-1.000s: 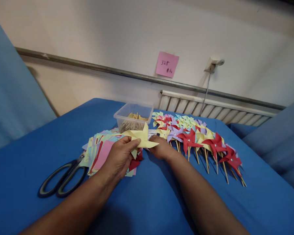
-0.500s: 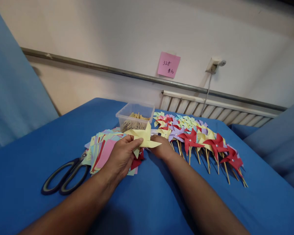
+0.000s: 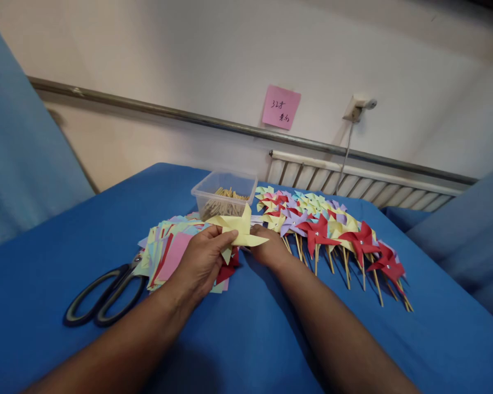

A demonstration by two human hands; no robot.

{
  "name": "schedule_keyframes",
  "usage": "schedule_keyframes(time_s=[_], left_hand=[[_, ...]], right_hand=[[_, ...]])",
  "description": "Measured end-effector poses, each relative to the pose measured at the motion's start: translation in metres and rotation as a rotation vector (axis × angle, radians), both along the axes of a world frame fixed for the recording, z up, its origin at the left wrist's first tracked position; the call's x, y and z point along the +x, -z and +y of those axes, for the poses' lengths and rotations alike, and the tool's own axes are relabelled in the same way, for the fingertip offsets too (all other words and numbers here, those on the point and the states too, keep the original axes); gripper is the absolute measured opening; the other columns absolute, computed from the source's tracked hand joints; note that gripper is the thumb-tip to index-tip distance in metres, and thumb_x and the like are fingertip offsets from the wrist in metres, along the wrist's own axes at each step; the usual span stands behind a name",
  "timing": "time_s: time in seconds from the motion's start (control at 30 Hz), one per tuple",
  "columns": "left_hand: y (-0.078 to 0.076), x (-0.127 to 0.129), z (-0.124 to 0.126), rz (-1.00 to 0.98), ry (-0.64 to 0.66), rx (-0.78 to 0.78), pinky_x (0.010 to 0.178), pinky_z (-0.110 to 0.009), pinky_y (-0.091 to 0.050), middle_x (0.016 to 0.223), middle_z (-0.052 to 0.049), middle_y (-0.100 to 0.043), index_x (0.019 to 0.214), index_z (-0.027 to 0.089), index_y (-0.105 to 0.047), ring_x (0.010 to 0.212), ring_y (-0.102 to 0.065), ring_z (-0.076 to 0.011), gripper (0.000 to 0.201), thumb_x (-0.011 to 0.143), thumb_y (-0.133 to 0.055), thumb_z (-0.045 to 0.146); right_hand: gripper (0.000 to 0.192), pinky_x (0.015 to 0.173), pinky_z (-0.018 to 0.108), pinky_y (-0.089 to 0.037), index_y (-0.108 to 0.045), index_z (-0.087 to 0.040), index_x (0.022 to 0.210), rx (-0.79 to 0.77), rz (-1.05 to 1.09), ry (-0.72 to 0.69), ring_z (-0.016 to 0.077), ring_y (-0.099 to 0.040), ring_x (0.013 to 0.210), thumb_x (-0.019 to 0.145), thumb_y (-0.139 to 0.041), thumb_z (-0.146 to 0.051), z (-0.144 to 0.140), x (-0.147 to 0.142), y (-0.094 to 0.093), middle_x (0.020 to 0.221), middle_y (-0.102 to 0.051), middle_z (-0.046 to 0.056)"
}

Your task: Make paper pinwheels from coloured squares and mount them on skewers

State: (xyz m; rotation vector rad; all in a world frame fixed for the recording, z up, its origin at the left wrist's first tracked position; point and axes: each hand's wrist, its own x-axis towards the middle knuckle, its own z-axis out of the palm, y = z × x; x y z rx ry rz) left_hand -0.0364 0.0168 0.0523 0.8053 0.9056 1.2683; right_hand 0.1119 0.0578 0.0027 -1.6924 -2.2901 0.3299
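Near the middle of the blue table: folded yellow paper pinwheel head point(image 3: 240, 230), held up just off the cloth, in front of the tub.
Left hand: left hand point(image 3: 201, 261) has its fingers curled shut on the yellow pinwheel's near edge, thumb on top. It's only a pinch on thin paper, so I'd guess the folded flaps could spring back open if that thumb lets up.
Right hand: right hand point(image 3: 271, 249) sits knuckles-up just right of the pinwheel, partly tucked under one blade. Fingers are curled under, so can't tell if it's got hold of anything.
Under the left hand: messy stack of coloured paper squares point(image 3: 170, 254), pink, red, green and lilac. The wrist is resting on it, so any drag probably fans the sheets out over the cloth.
Back middle of the table: clear plastic tub of wooden sticks point(image 3: 224, 200), just behind the pinwheel. Looks light, an elbow-y reach could tip it.
Right half of the table: rows of finished paper pinwheels on wooden sticks point(image 3: 332, 232), overlapping and right beside the right forearm. A sideways sweep would likely crush blades or scatter them.
Left side, near edge: black-handled scissors point(image 3: 102, 298), touching the stack's corner, blades partly hidden under it. Grabbing paper blind there seems risky.
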Motion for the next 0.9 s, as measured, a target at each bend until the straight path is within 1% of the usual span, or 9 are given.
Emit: schedule_keyframes(time_s=[0.1,0.17,0.3,0.37,0.47,0.57,0.63,0.73,0.9], left_hand=[[0.001,-0.001,0.001,0.001,0.000,-0.004,0.052,-0.019,-0.050,0.068,-0.002,-0.067,0.080,0.012,-0.066,0.054,-0.058,-0.0102,0.013,0.068,-0.070,0.009],[0.001,-0.002,0.001,-0.005,0.010,-0.006,0.056,-0.020,-0.052,0.069,-0.002,-0.067,0.082,0.012,-0.066,0.058,-0.061,-0.0114,0.014,0.068,-0.070,0.009],[0.001,-0.003,0.002,-0.011,0.024,-0.004,0.062,-0.022,-0.053,0.071,-0.003,-0.069,0.085,0.012,-0.066,0.060,-0.063,-0.0125,0.018,0.068,-0.070,0.009],[0.001,-0.003,0.001,-0.002,0.027,-0.010,0.059,-0.022,-0.053,0.069,-0.002,-0.069,0.082,0.013,-0.065,0.057,-0.062,-0.0120,0.016,0.068,-0.070,0.009],[0.003,0.000,-0.001,0.030,0.041,-0.047,0.055,-0.023,-0.052,0.066,-0.002,-0.069,0.081,0.013,-0.064,0.053,-0.061,-0.0119,0.015,0.068,-0.071,0.012],[0.005,0.004,-0.004,0.048,0.070,-0.093,0.059,-0.025,-0.053,0.068,-0.003,-0.070,0.081,0.013,-0.064,0.056,-0.064,-0.0135,0.015,0.069,-0.072,0.014],[0.007,0.006,-0.006,0.059,0.085,-0.102,0.060,-0.025,-0.052,0.068,-0.003,-0.070,0.079,0.013,-0.064,0.058,-0.065,-0.0140,0.014,0.068,-0.073,0.016],[0.012,0.007,-0.006,0.080,0.086,-0.092,0.057,-0.025,-0.051,0.064,-0.001,-0.068,0.074,0.014,-0.063,0.054,-0.063,-0.0136,0.016,0.066,-0.075,0.019],[0.015,0.008,-0.005,0.103,0.104,-0.081,0.055,-0.023,-0.049,0.062,0.001,-0.066,0.073,0.015,-0.062,0.051,-0.060,-0.0113,0.014,0.069,-0.073,0.022]], right_hand=[[0.017,0.073,0.026,-0.041,-0.066,-0.021,0.098,0.044,0.054,0.004,0.0211,-0.061,0.092,0.084,-0.058,-0.026,0.001,0.003,0.001,0.101,-0.067,0.008],[0.013,0.071,0.026,-0.039,-0.063,-0.019,0.094,0.067,0.093,0.032,0.0200,-0.060,0.088,0.084,-0.057,-0.025,0.002,0.006,0.001,0.099,-0.066,0.008],[0.013,0.064,0.024,-0.037,-0.056,-0.016,0.094,0.076,0.167,0.111,0.0166,-0.059,0.079,0.090,-0.045,-0.020,-0.001,0.011,0.000,0.091,-0.066,0.007],[0.013,0.061,0.022,-0.036,-0.055,-0.017,0.094,0.052,0.191,0.118,0.0150,-0.059,0.074,0.090,-0.043,-0.018,-0.012,0.014,0.000,0.085,-0.067,0.005],[0.009,0.058,0.022,-0.035,-0.057,-0.018,0.089,-0.012,0.194,0.099,0.0143,-0.060,0.069,0.088,-0.049,-0.022,-0.037,0.023,0.004,0.078,-0.068,0.003],[0.010,0.062,0.023,-0.036,-0.061,-0.019,0.083,-0.096,0.141,0.100,0.0159,-0.062,0.074,0.086,-0.054,-0.025,-0.062,0.033,0.007,0.081,-0.070,0.004],[0.011,0.064,0.024,-0.036,-0.063,-0.020,0.081,-0.128,0.109,0.113,0.0172,-0.062,0.078,0.085,-0.056,-0.027,-0.071,0.037,0.007,0.083,-0.071,0.004],[0.013,0.062,0.025,-0.034,-0.065,-0.020,0.081,-0.145,0.084,0.146,0.0184,-0.062,0.076,0.084,-0.057,-0.029,-0.071,0.040,0.007,0.082,-0.071,0.005],[0.012,0.057,0.024,-0.032,-0.066,-0.020,0.085,-0.146,0.094,0.203,0.0170,-0.062,0.073,0.082,-0.059,-0.030,-0.057,0.043,0.011,0.080,-0.071,0.004]])
